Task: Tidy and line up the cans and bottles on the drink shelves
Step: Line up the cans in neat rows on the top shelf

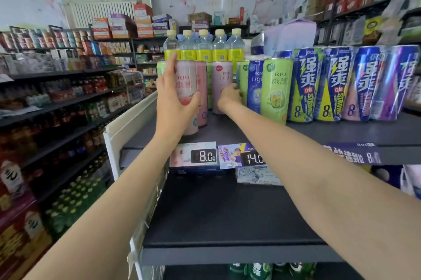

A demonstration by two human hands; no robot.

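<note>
Right hand [229, 97] fingers hidden behind pink can [222, 83]; left aisle shelves [57, 102] blurred.

Small grocery shop: dark metal shelves [227, 133] of tall printed drink cans [276, 90], digital price tags [203, 156] on the near edge, stacked cardboard cartons [142, 21] far left.

The left hand [175, 102] grips a pink can [188, 88] on the dark shelf [341, 131]; the right hand [229, 97] reaches between a pale pink can [222, 76] and green cans [276, 88].
</note>
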